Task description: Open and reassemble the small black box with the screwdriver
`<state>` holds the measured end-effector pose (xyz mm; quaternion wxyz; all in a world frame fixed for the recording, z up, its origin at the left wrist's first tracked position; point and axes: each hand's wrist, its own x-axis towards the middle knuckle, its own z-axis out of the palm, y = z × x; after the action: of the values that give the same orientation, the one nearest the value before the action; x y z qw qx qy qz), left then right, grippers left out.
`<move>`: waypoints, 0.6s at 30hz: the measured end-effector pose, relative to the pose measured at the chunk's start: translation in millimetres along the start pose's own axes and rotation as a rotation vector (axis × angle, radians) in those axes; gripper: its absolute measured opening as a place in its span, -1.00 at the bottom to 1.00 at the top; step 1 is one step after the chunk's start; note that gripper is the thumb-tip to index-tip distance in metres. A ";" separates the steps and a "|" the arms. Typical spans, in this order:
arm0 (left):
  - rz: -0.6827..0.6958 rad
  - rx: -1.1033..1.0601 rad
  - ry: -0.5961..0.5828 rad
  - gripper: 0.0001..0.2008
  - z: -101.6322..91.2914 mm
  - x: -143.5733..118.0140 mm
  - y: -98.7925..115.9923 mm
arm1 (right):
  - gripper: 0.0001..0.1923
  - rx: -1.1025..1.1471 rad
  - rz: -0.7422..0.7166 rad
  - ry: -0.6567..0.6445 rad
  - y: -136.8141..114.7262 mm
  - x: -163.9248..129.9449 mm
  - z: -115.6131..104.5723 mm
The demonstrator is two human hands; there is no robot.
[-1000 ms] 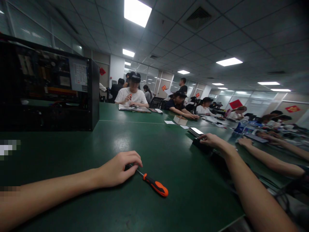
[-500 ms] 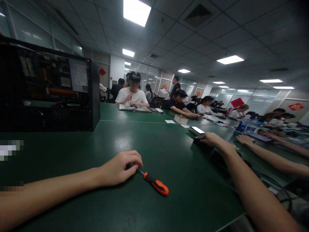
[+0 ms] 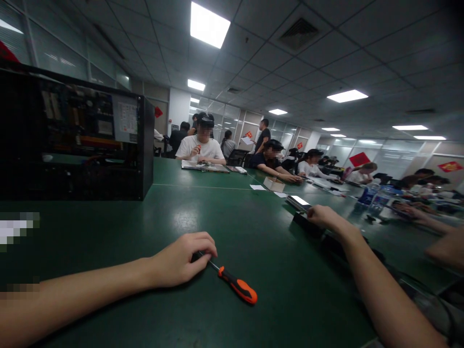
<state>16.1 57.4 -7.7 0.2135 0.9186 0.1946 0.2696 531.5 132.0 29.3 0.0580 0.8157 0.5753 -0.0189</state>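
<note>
My left hand (image 3: 188, 258) rests on the green table (image 3: 174, 319), fingers curled over the metal shaft of a screwdriver (image 3: 237, 285). Its orange and black handle points toward the front right; the tip is hidden under the fingers. On the right, my right hand (image 3: 326, 220) reaches forward, its fingers closed at the edge of a black box-like object (image 3: 306, 223). My hand hides part of that object, and I cannot make out its kind. Just beyond it lies a phone-like device with a bright white top (image 3: 299, 199).
An open black computer case (image 3: 147, 150) stands at the left. A small open carton (image 3: 273, 184) and white papers (image 3: 257, 187) lie ahead. Water bottles (image 3: 379, 200), cables and a co-worker's arm (image 3: 445, 246) are at the right. Several people sit around the table.
The view has shifted slightly, so things sit a little lower and further right. At the right, a neighbour's arm has drawn back from the table. Both my hands keep their places.
</note>
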 end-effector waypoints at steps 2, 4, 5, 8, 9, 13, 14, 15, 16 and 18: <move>-0.007 0.006 -0.009 -0.83 0.2 0.2 0.7 | -0.71 0.014 0.010 -0.030 -2.1 -0.5 1.1; -0.010 0.009 -0.017 -0.82 0.6 0.1 1.4 | -0.69 0.025 0.023 -0.047 -5.1 -0.3 3.5; -0.012 0.007 -0.020 -0.82 0.9 -0.1 1.5 | -0.69 0.029 0.027 -0.049 -6.7 0.0 4.8; -0.029 0.013 -0.038 -0.81 1.7 -1.1 0.3 | -0.69 0.042 0.022 -0.029 -10.5 0.9 6.7; -0.033 0.024 -0.048 -0.80 1.9 -1.5 -0.5 | -0.68 0.051 0.015 -0.019 -10.6 0.7 6.2; -0.059 0.092 -0.107 -0.79 2.3 -1.9 -3.9 | -0.68 0.103 -0.002 0.004 1.8 -6.9 -3.2; -0.066 0.102 -0.122 -0.81 2.2 -1.5 -4.4 | -0.67 0.113 0.001 0.009 8.5 -11.2 -6.6; -0.071 0.107 -0.137 -0.81 2.2 -1.1 -4.7 | -0.68 0.121 0.006 0.016 16.3 -16.5 -9.8; -0.074 0.107 -0.147 -0.80 2.1 -0.6 -4.9 | -0.68 0.130 0.010 0.024 24.8 -22.9 -12.3; -0.080 0.092 -0.143 -0.77 1.8 0.3 -5.3 | -0.70 0.147 0.017 0.033 41.6 -38.2 -13.8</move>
<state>16.1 61.4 -11.5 0.1949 0.9359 0.2277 0.1853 557.2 84.0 49.7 -0.0113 0.8228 0.5663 -0.0471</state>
